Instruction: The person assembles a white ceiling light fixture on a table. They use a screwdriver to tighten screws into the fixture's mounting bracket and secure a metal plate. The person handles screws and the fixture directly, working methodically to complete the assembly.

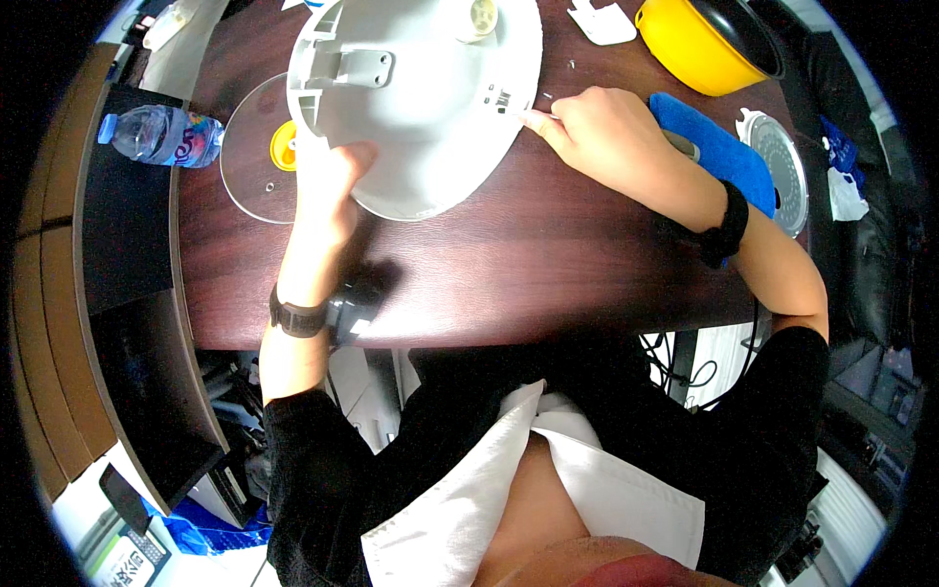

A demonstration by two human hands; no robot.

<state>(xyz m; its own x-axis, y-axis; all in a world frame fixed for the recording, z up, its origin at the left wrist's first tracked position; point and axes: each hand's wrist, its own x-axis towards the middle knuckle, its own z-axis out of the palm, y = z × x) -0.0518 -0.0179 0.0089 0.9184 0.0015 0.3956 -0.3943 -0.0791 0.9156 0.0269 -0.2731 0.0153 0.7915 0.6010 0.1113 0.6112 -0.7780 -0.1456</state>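
Observation:
My left hand [328,191] grips the near left rim of a large round white plastic housing [421,157], its thumb over the edge and its other fingers mostly hidden. The housing is tilted, with its hollow inside facing up toward me. Inside it are moulded brackets, a small two-hole tab and a round fitting [476,18]. At the housing's right edge, beside some small dark slots [499,100], my right hand [606,132] is closed in a pinch. Something small and thin seems to show at its fingertips, too small to name.
Left of the housing lie a clear glass lid [245,157] with a yellow knob and a water bottle [161,135]. To the right are a blue cloth [738,161], a silver perforated disc [790,186], a yellow pot [690,49] and a small white plastic part [604,23].

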